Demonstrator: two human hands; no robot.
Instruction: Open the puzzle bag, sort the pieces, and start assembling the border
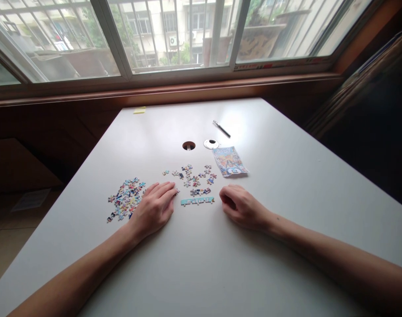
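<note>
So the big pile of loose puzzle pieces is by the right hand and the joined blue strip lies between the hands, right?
Not quite. The head view shows the pile beside the left hand, not the right hand. The rest holds: the joined blue strip lies on the table between the hands.

All places are told from the joined strip of puzzle pieces (197,201) on the flat table (286,185). The left hand (154,208) lies flat just left of it, the right hand (241,206) just right. A heap of loose pieces (126,204) lies further left, scattered pieces (194,176) behind, the printed puzzle packet (229,161) behind and right.
</note>
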